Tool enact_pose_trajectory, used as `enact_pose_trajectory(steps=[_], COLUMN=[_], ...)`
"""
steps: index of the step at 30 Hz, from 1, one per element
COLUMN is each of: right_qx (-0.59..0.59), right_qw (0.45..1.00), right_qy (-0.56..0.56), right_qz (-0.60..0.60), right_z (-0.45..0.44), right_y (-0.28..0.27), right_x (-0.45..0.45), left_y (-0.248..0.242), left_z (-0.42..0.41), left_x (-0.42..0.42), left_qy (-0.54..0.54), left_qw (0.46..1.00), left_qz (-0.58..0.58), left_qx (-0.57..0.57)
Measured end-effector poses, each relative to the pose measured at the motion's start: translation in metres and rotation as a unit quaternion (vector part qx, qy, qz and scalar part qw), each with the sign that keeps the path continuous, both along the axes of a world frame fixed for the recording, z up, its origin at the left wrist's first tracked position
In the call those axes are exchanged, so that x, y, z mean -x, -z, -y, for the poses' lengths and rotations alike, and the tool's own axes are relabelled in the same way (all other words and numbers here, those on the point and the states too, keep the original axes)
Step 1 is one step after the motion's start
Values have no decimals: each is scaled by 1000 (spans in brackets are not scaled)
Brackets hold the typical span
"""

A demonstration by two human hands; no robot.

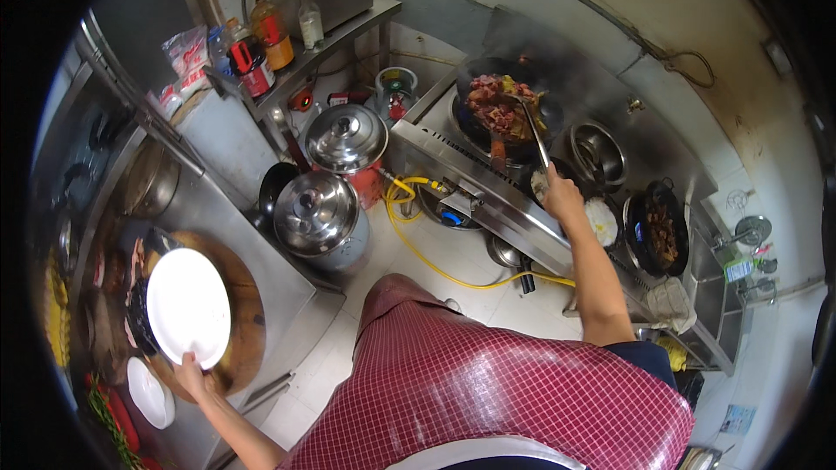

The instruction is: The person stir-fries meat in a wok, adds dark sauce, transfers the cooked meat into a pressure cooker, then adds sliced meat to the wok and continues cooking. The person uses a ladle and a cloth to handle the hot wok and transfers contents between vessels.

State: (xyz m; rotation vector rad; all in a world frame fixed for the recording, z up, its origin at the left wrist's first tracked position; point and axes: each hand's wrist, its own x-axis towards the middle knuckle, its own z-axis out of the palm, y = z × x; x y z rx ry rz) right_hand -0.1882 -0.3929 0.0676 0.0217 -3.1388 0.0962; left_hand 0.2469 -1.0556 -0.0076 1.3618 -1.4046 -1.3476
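Note:
With my left hand (193, 375) I grip the near rim of a white oval plate (189, 307), held over a round wooden chopping board (247, 320). The face of the plate is bright and bare. My right hand (563, 197) is closed around the metal handle of a cooking spatula (537, 127). The spatula's far end reaches into a black wok (552, 104) on the stove, among pieces of reddish meat (496, 101) and some yellow-green bits. Steam rises from the wok. The spatula's blade is hidden by the food.
Beside the wok stand a steel bowl (597, 150) and a black pan of browned food (661, 228). Lidded steel pots (317, 214) stand left of the stove. A yellow gas hose (424, 254) crosses the floor. Several bottles (271, 32) line the back shelf. A white dish (150, 395) rests on the left counter.

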Motion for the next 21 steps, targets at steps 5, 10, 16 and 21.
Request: enact_pose_trajectory(steps=[5, 10, 16, 21], right_qx=[-74, -89, -162, -187], right_qw=[996, 993, 976, 974], right_qy=[-30, -80, -146, -117], right_qz=[50, 5, -12, 51], right_z=[-22, 1, 10, -17], right_y=[-25, -34, -44, -50], right_x=[-26, -12, 9, -9], left_y=[-18, -28, -25, -28], left_z=[-40, -62, -63, -69], left_x=[14, 24, 26, 28], left_qy=[-16, -8, -13, -13], left_qw=[999, 999, 999, 997], left_qz=[-8, 5, -24, -54], left_qx=[-40, -49, -41, -54])
